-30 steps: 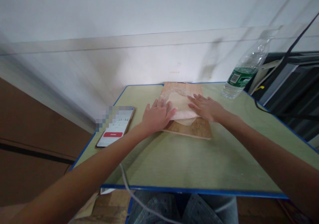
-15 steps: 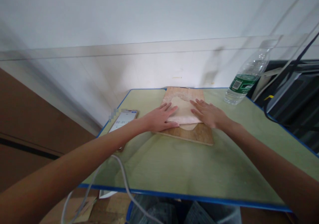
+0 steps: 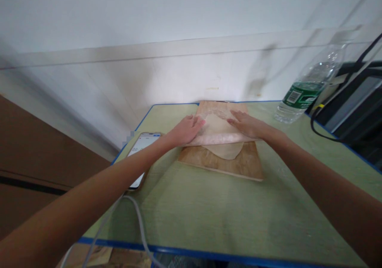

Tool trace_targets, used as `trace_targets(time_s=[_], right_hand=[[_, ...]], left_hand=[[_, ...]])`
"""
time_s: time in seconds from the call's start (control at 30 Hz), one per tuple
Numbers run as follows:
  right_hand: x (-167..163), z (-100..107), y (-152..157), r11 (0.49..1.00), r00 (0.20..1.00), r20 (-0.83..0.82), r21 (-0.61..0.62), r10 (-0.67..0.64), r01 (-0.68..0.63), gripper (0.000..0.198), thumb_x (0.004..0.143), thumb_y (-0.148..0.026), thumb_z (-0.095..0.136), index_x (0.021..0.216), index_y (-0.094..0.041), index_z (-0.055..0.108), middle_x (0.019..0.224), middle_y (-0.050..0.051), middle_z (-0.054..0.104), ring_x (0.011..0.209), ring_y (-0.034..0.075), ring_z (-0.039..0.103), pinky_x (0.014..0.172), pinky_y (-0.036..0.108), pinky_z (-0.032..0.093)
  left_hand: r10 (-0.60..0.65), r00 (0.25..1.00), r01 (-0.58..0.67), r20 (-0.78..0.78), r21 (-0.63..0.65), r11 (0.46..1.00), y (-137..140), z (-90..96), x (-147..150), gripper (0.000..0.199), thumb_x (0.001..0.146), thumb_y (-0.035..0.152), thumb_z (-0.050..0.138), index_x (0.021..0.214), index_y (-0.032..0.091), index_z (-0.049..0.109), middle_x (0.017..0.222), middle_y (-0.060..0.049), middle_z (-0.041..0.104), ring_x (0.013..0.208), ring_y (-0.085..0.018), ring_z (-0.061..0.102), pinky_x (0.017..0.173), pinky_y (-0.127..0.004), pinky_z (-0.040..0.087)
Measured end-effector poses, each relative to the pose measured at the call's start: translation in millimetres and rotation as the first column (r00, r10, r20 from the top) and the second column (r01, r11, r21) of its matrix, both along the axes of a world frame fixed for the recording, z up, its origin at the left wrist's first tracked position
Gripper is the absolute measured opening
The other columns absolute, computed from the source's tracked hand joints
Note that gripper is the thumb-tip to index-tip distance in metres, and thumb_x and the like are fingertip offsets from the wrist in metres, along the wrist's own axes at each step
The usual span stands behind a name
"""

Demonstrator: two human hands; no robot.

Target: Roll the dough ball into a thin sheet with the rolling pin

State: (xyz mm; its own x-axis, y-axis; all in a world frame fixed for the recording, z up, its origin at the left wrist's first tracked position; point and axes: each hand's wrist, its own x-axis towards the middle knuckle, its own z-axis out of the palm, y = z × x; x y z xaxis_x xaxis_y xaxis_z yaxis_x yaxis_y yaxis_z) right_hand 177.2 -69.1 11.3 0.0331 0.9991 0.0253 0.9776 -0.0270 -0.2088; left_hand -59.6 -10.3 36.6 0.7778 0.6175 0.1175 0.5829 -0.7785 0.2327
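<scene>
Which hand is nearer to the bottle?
Right. The right hand is over the board's right side, left of the bottle; the left hand is farther left, at the board's other side.

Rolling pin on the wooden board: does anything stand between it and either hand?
Nothing visible does. The left hand and right hand lie over opposite ends of the rolling pin; dough lies beneath it. The phone and bottle are off to the sides.

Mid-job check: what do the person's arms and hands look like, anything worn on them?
Both the left forearm and right forearm are bare, with no sleeve in view. The left hand and right hand are ungloved; no watch or bracelet shows.
</scene>
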Motion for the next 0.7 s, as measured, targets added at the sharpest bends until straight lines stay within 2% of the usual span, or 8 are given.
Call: trace_targets(time_s=[0.07, 0.17, 0.33, 0.5, 0.7], right_hand=[[0, 0, -5, 0.999, 0.999, 0.025, 0.017, 0.028, -0.028, 0.068, 0.093, -0.053, 0.018, 0.146, -0.015, 0.034, 0.151, 0.01, 0.035, 0.14, 0.028, 0.026, 0.114, 0.045, 0.022], [-6, 2, -17, 1.0, 0.997, 0.08, 0.005, -0.002, 0.001, 0.068, 0.093, -0.052, 0.02, 0.149, -0.014, 0.029, 0.152, 0.013, 0.031, 0.14, 0.029, 0.025, 0.111, 0.048, 0.026], [-26, 14, -48, 0.996, 0.981, 0.18, -0.035, -0.078, 0.086, 0.063, 0.094, -0.045, 0.02, 0.151, -0.017, 0.024, 0.154, 0.012, 0.027, 0.141, 0.028, 0.023, 0.11, 0.05, 0.027], [-36, 18, -73, 0.998, 0.968, 0.247, -0.031, -0.048, 0.057, 0.06, 0.095, -0.037, 0.015, 0.15, -0.015, 0.027, 0.154, 0.013, 0.026, 0.141, 0.027, 0.024, 0.11, 0.049, 0.027], [-35, 11, -84, 0.999, 0.976, 0.213, -0.003, -0.037, 0.039, 0.059, 0.096, -0.035, 0.012, 0.149, -0.016, 0.029, 0.152, 0.008, 0.03, 0.14, 0.023, 0.027, 0.111, 0.049, 0.026]], left_hand=[[-0.031, 0.998, 0.032, -0.045, 0.027, 0.999, -1, -4.9, -2, 0.053, 0.098, 0.036, 0.013, 0.11, 0.01, 0.058, 0.118, -0.015, 0.061, 0.116, -0.023, 0.052, 0.105, -0.036, 0.035], [-0.047, 0.99, 0.052, -0.129, 0.033, 0.998, -5, -12.4, -7, 0.052, 0.098, 0.033, 0.014, 0.123, 0.011, 0.053, 0.131, -0.014, 0.055, 0.127, -0.024, 0.045, 0.109, -0.039, 0.029], [-0.006, 0.989, 0.017, -0.147, 0.076, 0.997, -36, -13.0, -17, 0.058, 0.097, 0.048, 0.016, 0.139, 0.015, 0.038, 0.149, -0.014, 0.036, 0.139, -0.027, 0.029, 0.109, -0.047, 0.029], [-0.007, 0.987, 0.018, -0.162, 0.067, 0.998, -74, -5.7, -26, 0.063, 0.096, 0.054, 0.017, 0.145, 0.017, 0.03, 0.15, -0.014, 0.034, 0.141, -0.026, 0.027, 0.11, -0.047, 0.03], [0.009, 0.988, 0.011, -0.156, 0.123, 0.992, -87, -3.3, -28, 0.063, 0.096, 0.055, 0.021, 0.145, 0.017, 0.031, 0.147, -0.015, 0.039, 0.137, -0.028, 0.033, 0.105, -0.049, 0.037]])
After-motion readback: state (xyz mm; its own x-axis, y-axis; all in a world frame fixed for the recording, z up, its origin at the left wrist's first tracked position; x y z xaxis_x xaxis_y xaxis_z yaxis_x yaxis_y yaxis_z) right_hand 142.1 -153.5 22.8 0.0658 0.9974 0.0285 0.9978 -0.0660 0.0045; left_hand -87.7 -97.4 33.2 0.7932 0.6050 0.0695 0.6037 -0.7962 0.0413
